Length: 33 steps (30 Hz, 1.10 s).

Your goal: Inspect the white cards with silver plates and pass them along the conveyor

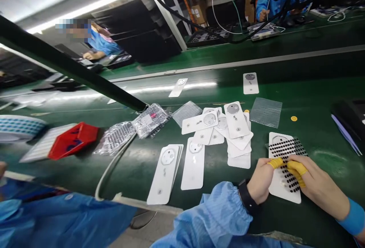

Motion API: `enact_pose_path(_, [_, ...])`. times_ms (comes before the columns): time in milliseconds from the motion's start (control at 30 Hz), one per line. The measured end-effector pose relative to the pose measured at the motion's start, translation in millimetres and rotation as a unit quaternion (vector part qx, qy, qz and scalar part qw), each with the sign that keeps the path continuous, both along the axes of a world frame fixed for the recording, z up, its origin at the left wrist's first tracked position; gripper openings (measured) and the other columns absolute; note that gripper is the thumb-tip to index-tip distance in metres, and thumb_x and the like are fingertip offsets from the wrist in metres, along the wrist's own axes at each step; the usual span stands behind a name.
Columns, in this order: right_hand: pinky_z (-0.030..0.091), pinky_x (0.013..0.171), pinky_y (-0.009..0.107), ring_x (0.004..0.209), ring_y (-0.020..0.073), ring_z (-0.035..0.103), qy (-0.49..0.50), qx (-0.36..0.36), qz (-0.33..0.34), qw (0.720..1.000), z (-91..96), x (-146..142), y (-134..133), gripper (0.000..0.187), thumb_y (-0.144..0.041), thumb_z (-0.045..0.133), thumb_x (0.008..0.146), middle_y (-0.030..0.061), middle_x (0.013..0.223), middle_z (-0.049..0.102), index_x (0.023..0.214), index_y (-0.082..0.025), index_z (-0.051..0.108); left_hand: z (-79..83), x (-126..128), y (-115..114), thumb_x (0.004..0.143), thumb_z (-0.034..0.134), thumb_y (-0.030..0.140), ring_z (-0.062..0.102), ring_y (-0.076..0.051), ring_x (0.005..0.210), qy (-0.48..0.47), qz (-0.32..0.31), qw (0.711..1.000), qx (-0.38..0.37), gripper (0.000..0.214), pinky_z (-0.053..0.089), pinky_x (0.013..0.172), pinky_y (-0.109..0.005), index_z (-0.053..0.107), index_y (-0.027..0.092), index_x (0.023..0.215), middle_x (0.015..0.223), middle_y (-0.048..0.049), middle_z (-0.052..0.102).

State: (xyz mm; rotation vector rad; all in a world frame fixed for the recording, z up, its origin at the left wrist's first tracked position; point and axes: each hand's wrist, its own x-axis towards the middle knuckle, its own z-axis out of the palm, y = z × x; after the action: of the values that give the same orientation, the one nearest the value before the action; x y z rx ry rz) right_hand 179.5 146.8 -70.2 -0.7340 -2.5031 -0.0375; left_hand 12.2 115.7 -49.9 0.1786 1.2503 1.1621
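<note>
My left hand (260, 179), with a black band at the wrist and a yellow finger cot, pinches the left side of a clear sheet of black dots (291, 148). On the sheet's right side, my right hand (318, 179) has its fingers closed, also in yellow finger cots. Under the sheet lies a white phone-shaped panel (281, 191) with a round camera outline at its far end. Both hands are over this panel; the fingertips hide part of the sheet, and whether a single dot is between them cannot be made out.
An untidy pile of similar panels (238, 128) lies left of my hands, beside a stack (159, 179) and another panel (192, 172). Bubble-wrap sheets (266, 112), bagged dot sheets (151, 120) and a red tray (85, 135) are farther out. A dark post (71, 69) slants across the left.
</note>
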Motion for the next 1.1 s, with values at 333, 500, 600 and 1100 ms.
enact_pose_path(333, [0.062,0.081,0.034,0.099,0.021,0.071,0.049,-0.231,-0.036,0.971,9.5,31,11,0.026,-0.01,0.042,0.091,0.0128,0.115,0.07,0.111,-0.017,0.057,40.3,-52,-18,0.064,0.081,0.032,0.059,-0.028,0.113,0.158,-0.116,0.975,0.103,0.032,0.045,0.098,-0.033,0.075,0.017,0.092,0.105,-0.0078,0.073])
enact_pose_path(500, [0.059,0.085,0.034,0.099,0.0198,0.069,0.289,-0.378,-0.092,0.875,49.2,17,12,0.01,-0.027,0.057,0.093,0.0105,0.109,0.068,0.09,-0.019,0.062,59.3,-58,-52,0.072,0.077,0.039,0.072,-0.023,0.075,0.148,-0.094,0.981,0.086,0.102,0.059,0.061,-0.03,0.016,0.029,0.153,0.102,-0.0079,0.075])
enact_pose_path(600, [0.057,0.083,0.033,0.095,0.0177,0.065,0.336,-0.324,-0.067,0.882,76.6,-5,2,0.003,-0.02,0.062,0.089,0.0084,0.103,0.065,0.087,-0.019,0.064,69.6,-43,-53,0.069,0.08,0.038,0.07,-0.02,0.068,0.091,-0.127,0.986,0.06,0.09,0.057,0.052,-0.027,0.034,0.025,0.146,0.103,-0.0084,0.074])
enact_pose_path(1100, [0.056,0.074,0.032,0.085,0.0169,0.063,0.299,-0.148,-0.021,0.942,93.3,-40,-23,0.011,-0.009,0.062,0.086,0.0075,0.092,0.062,0.093,-0.017,0.065,74.7,-9,-63,0.077,0.07,0.035,0.069,-0.021,0.078,0.166,-0.142,0.966,0.137,0.042,0.052,0.057,-0.023,0.065,0.019,0.116,0.1,-0.0061,0.076])
